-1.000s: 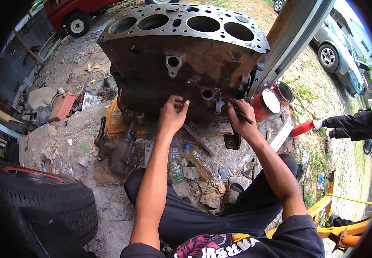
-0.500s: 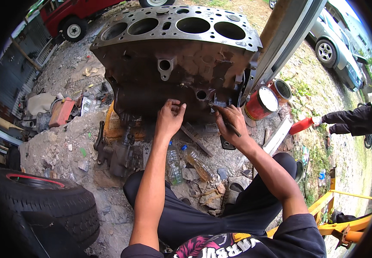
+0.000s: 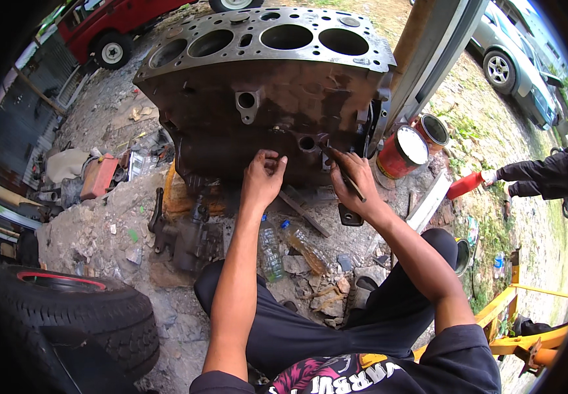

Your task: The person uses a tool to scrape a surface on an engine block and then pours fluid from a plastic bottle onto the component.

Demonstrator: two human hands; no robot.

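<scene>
A large brown engine block (image 3: 211, 108) stands in front of me, its top deck pierced by big cylinder bores. My right hand (image 3: 355, 176) is closed around a slim dark hand tool (image 3: 353, 186) whose exact kind I cannot make out. Its tip is against the block's side, just right of a small round hole (image 3: 307, 142). Left of that hole, my left hand (image 3: 264, 176) is close to the lower face of the block. Its fingers are half bent, with the thumb apart from them and nothing visible between.
Two plastic bottles (image 3: 270, 249) and a flat metal bar (image 3: 305, 211) lie below the block. A tyre (image 3: 93, 315) is at near left, paint cans (image 3: 403, 152) beside a post (image 3: 438, 56) at right. Another person's hand (image 3: 489, 177) holds a red container (image 3: 464, 186).
The tool's tip has moved up, from below right of the small hole to beside it. My left hand keeps nearly the same place. The whole view has shifted slightly.
</scene>
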